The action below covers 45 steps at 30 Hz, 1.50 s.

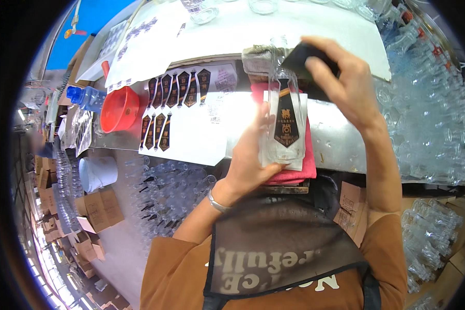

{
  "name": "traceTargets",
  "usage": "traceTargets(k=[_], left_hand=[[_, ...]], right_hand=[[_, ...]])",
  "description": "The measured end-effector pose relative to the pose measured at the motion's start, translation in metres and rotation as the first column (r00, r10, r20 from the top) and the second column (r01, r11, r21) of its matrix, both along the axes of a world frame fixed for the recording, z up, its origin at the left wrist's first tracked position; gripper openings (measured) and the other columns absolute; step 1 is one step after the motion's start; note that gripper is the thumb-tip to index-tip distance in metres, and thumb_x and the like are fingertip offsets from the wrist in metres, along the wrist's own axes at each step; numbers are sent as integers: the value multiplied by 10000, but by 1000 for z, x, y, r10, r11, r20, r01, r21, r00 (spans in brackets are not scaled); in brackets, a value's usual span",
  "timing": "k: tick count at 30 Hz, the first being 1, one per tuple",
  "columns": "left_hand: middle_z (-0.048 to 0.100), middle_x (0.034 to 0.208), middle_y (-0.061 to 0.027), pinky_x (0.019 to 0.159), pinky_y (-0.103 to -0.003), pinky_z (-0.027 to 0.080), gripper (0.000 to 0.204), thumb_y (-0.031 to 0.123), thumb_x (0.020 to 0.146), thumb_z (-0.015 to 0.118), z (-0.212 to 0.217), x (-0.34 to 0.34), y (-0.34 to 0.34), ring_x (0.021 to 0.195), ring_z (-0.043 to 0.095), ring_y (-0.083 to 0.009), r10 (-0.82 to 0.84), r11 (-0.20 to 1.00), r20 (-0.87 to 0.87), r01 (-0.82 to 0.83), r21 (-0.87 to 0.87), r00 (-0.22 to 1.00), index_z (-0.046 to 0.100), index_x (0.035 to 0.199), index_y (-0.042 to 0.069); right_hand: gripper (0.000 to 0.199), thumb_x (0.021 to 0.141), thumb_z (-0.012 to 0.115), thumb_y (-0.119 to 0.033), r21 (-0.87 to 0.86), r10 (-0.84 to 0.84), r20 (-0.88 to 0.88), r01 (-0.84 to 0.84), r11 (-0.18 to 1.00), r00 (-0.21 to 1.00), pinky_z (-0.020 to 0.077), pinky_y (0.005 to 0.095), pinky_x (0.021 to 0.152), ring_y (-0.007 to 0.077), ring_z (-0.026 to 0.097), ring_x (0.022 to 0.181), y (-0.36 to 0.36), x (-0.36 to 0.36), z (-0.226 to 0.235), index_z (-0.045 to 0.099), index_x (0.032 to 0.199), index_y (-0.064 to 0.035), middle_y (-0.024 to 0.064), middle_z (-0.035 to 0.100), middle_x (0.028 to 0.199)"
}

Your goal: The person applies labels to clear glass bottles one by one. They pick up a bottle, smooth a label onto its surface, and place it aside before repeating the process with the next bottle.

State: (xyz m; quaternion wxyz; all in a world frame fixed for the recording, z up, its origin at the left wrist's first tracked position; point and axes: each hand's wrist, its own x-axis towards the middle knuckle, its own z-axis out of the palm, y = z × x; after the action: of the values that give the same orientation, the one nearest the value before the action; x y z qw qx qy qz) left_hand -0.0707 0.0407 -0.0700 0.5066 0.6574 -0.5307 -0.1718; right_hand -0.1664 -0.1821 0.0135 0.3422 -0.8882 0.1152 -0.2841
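A clear glass bottle [300,111] lies with its neck pointing away from me, on a pink cloth [309,157] at the bench edge. Its upper face carries a black tie-shaped decal [286,119] with orange-gold markings. My left hand [247,160] grips the bottle's left side, thumb by the base; the other fingers are partly hidden. Pinched in my right hand [349,82] is a flat black piece [304,56], held beside the bottle's shoulder and neck; its exact kind is unclear. A white sheet [196,139] with rows of similar decals lies to the left.
A red plastic dipper [120,111] and a blue-capped bottle [90,98] stand at left. Many clear bottles crowd the right side [429,124] and the floor at lower left [165,196]. A folded, damp-looking cloth [257,61] sits beyond the pink one. Cardboard boxes [102,209] lie below.
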Motion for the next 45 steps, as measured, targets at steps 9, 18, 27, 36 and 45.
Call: traceTargets(k=[9, 18, 27, 36, 45], left_hand=[[392, 1542, -247, 1073, -421, 465, 1148, -14, 602, 852, 0, 0, -1, 1310, 525, -385, -11, 997, -42, 8, -71, 999, 206, 1550, -68], [454, 1487, -259, 1051, -441, 471, 1065, 47, 667, 840, -6, 1, 1, 1276, 548, -396, 47, 990, -32, -51, -135, 998, 243, 1541, -71], [425, 1522, -237, 1108, -424, 429, 1113, -1, 622, 846, -9, 3, 2, 1355, 487, -377, 23, 995, 13, -21, -93, 1000, 245, 1558, -36], [334, 1595, -247, 1089, -435, 430, 1244, 73, 680, 867, 1, 5, 1, 1443, 406, -356, -50, 999, 69, 51, -3, 996, 39, 1607, 24], [350, 1583, -254, 1084, -435, 438, 1246, 89, 678, 875, 0, 5, 3, 1417, 440, -359, -52, 999, 98, 50, 21, 994, 47, 1607, 22]], right_hand=[[215, 842, 646, -83, -404, 105, -37, -111, 908, 994, 537, 439, 787, 349, 673, 845, 13, 24, 13, 680, 1050, -42, 149, 690, 897], [318, 714, 738, -19, -19, 451, -192, -463, 886, 872, 551, 358, 753, 249, 670, 841, 68, -32, 11, 718, 1027, -77, 100, 706, 955], [341, 711, 736, 9, -123, 364, -58, -369, 921, 929, 559, 338, 772, 264, 670, 971, 58, -46, -13, 726, 1041, -74, 130, 697, 1087], [269, 948, 608, -144, 73, 113, -23, -112, 991, 993, 548, 305, 727, 168, 695, 776, -17, 13, 1, 668, 1154, 19, 153, 727, 888], [247, 907, 645, -95, -148, 10, 58, -1, 989, 998, 549, 327, 788, 254, 698, 877, -10, 32, 2, 681, 1135, -6, 135, 726, 993]])
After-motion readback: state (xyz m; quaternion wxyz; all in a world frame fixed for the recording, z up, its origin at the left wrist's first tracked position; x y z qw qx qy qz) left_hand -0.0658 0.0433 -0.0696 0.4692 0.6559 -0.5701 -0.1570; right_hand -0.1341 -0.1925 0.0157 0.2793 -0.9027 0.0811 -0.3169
